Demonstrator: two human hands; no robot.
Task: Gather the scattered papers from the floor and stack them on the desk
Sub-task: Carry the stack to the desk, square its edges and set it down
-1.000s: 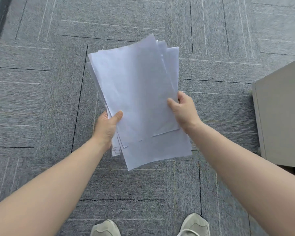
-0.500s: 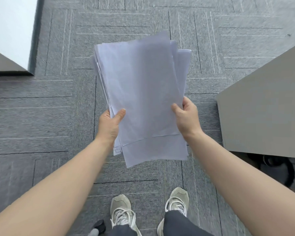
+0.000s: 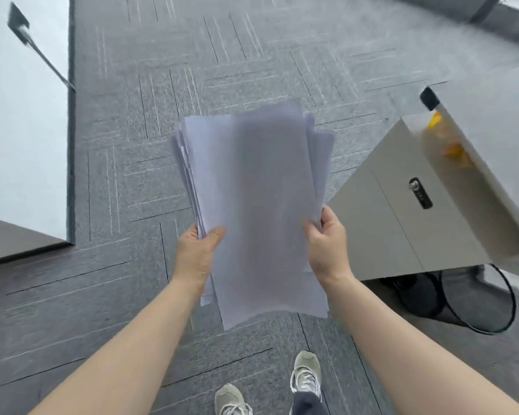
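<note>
A loose stack of white papers hangs in front of me above the grey carpet, its sheets fanned unevenly at the top and bottom. My left hand grips the stack's lower left edge, thumb on top. My right hand grips the lower right edge the same way. The grey desk top slants in at the right, its near corner about a hand's width right of the papers.
A grey drawer cabinet with a combination lock stands under the desk at the right. A black wire bin sits behind it. A white surface fills the left edge. My shoes are on the carpet below.
The view has swung up and right: the desk and cabinet at the right came much closer and larger. Both hands keep the same grip on the papers, now held more upright.
</note>
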